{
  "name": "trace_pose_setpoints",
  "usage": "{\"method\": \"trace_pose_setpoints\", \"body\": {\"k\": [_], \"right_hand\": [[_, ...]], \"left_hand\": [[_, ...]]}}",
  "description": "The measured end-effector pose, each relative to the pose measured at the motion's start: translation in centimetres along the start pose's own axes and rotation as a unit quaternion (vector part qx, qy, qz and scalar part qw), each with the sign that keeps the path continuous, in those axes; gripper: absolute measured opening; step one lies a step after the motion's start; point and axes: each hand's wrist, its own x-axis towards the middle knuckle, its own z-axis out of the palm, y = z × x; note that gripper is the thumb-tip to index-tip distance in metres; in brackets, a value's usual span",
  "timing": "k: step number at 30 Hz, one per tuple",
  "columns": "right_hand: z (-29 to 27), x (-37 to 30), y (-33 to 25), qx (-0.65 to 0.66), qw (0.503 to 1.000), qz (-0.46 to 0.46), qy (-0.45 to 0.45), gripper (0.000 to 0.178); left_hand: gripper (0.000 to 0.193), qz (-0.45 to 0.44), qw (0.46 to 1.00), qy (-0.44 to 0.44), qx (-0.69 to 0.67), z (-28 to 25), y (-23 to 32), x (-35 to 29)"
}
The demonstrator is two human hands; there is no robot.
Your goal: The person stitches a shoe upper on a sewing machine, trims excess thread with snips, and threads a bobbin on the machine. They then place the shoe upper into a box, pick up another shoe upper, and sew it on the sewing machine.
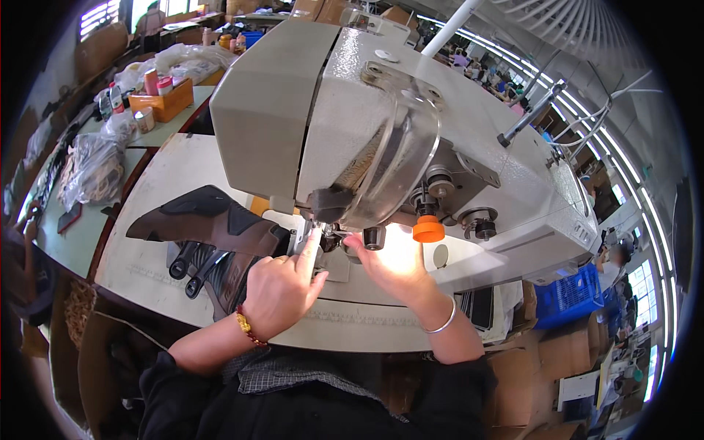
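Note:
Both of my hands are at the needle area (317,229) of a large grey sewing machine (352,110). My left hand (280,292) has its index finger stretched up beside the needle and presser foot, its thumb out and its other fingers bent. From the right, my right hand (400,262) reaches in under the machine head, thumb toward the needle. Bright light washes over it, and its other fingers are mostly hidden. Any thread between the hands is too fine to make out. Left of the needle lies a brown and black piece like a boot upper (213,227), with dark straps.
A clear plastic guard (400,161) and an orange knob (427,229) hang near my right hand. On the green side table (143,165) are plastic bags (95,172) and an orange box (165,101) of bottles and spools. A blue crate (568,297) stands right.

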Motion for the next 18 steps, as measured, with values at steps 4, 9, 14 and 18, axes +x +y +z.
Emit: {"method": "trace_pose_setpoints", "body": {"k": [4, 9, 14, 18], "right_hand": [[-0.8, 0.1, 0.0, -0.043, 0.995, 0.001, -0.088, 0.012], [1.5, 0.2, -2.1, 0.239, 0.947, 0.214, 0.028, 0.005], [3.6, -1.7, -2.3, 0.013, 0.990, 0.092, 0.106, 0.018], [4.7, -2.0, 0.1, 0.034, 0.991, 0.112, 0.068, 0.018]], "left_hand": [[0.064, -0.032, 0.995, 0.022, -0.097, 0.1, -1.1, -0.2], [0.057, -0.085, 0.978, 0.036, -0.189, 0.6, -1.5, -0.2], [0.052, -0.112, 0.958, 0.049, -0.260, 1.2, -2.0, -0.3], [0.050, -0.139, 0.943, 0.045, -0.300, 1.3, -2.4, -0.5]]}}
